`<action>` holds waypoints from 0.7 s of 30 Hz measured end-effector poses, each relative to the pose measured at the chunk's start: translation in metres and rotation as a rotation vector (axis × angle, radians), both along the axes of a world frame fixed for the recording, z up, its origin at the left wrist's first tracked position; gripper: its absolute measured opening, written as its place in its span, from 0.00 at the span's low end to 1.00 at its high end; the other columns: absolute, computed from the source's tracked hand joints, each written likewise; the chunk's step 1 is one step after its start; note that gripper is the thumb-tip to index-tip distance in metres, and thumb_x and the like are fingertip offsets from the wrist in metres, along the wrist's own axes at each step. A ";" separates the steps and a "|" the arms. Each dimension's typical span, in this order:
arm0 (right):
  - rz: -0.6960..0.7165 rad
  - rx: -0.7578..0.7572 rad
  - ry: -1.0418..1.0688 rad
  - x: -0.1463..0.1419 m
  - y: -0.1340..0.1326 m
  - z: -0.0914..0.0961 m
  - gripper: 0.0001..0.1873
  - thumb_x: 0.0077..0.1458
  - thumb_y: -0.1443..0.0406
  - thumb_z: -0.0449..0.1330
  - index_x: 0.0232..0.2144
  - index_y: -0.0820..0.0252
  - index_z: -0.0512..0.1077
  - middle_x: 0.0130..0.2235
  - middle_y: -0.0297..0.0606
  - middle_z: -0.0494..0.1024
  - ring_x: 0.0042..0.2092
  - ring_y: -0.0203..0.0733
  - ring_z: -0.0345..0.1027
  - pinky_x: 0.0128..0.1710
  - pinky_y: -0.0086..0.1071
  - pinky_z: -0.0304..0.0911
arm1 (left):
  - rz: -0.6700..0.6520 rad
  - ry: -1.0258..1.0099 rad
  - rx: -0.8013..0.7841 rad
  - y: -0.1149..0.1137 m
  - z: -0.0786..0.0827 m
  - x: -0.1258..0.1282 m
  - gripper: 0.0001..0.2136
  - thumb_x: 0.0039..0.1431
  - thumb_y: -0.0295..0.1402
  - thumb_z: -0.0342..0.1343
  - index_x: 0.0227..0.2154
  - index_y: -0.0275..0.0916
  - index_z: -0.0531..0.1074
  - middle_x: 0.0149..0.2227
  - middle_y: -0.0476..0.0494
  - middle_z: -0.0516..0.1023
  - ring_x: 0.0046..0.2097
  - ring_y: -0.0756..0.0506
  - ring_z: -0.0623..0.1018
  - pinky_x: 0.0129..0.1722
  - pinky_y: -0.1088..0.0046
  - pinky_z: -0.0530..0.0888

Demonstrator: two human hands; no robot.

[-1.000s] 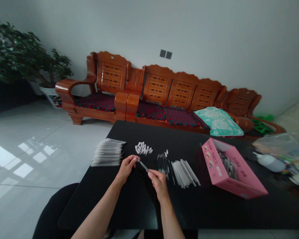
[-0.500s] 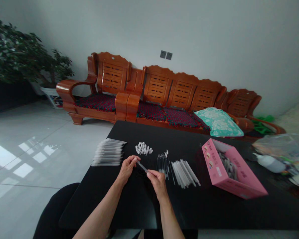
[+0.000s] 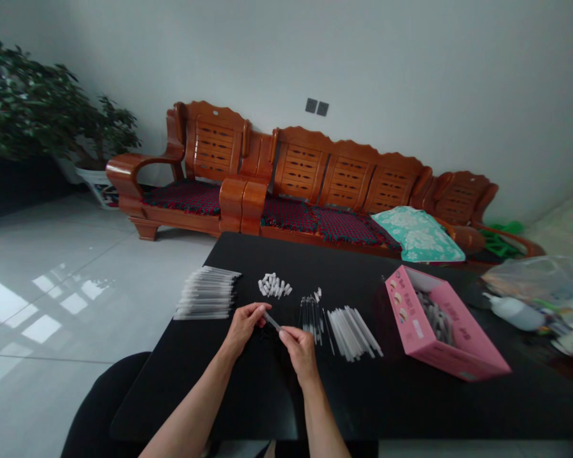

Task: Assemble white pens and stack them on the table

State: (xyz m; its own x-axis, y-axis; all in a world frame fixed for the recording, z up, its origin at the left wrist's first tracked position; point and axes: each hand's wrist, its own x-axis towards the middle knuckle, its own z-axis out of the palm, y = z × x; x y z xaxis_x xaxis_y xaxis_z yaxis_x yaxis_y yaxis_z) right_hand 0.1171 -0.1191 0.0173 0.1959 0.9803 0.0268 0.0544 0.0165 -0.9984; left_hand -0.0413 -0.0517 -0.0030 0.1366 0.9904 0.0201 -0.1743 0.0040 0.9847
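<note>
My left hand (image 3: 247,322) pinches one end of a slim, greyish pen-like tube (image 3: 272,320), and my right hand (image 3: 300,348) pinches its other end. It slants between both hands above the black table; the fingers cover its tips. Small dark pieces (image 3: 268,332) lie on the table just beneath it. Beyond my hands sits a small heap of short white caps (image 3: 274,285). Left of them is a row of capped-looking translucent tubes with dark ends (image 3: 206,294). Near my right hand lie thin dark rods (image 3: 311,316) and a bundle of whitish tubes (image 3: 353,333).
An open pink box (image 3: 446,324) holding greyish pieces stands to the right on the black table (image 3: 363,407). Past it are a white bottle (image 3: 516,312) and plastic bags (image 3: 539,277). A wooden sofa (image 3: 300,165) with a turquoise cushion (image 3: 419,233) runs behind the table.
Both hands keep their pinch on the tube, which has shifted only slightly between them. The view has moved a little; the piles look the same.
</note>
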 end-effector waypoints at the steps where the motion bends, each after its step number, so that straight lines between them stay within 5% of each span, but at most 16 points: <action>1: -0.004 0.007 -0.003 -0.002 0.000 0.000 0.13 0.43 0.57 0.65 0.27 0.60 0.81 0.22 0.34 0.76 0.27 0.41 0.66 0.26 0.28 0.61 | 0.010 -0.003 -0.005 0.000 0.000 0.000 0.19 0.51 0.47 0.59 0.35 0.34 0.80 0.21 0.47 0.73 0.24 0.51 0.70 0.26 0.77 0.66; 9: 0.051 0.090 -0.152 -0.015 0.004 -0.005 0.18 0.54 0.55 0.57 0.27 0.63 0.79 0.23 0.35 0.74 0.26 0.38 0.62 0.25 0.28 0.56 | 0.116 -0.014 -0.011 0.002 -0.008 0.003 0.18 0.53 0.44 0.58 0.36 0.32 0.79 0.18 0.49 0.72 0.22 0.53 0.69 0.24 0.79 0.66; 21: 0.152 0.145 -0.278 -0.017 0.007 0.005 0.20 0.59 0.62 0.52 0.18 0.62 0.69 0.18 0.27 0.56 0.22 0.32 0.46 0.23 0.29 0.41 | 0.163 0.008 0.068 -0.002 -0.005 -0.001 0.16 0.55 0.42 0.57 0.36 0.33 0.79 0.19 0.49 0.73 0.24 0.52 0.70 0.27 0.78 0.67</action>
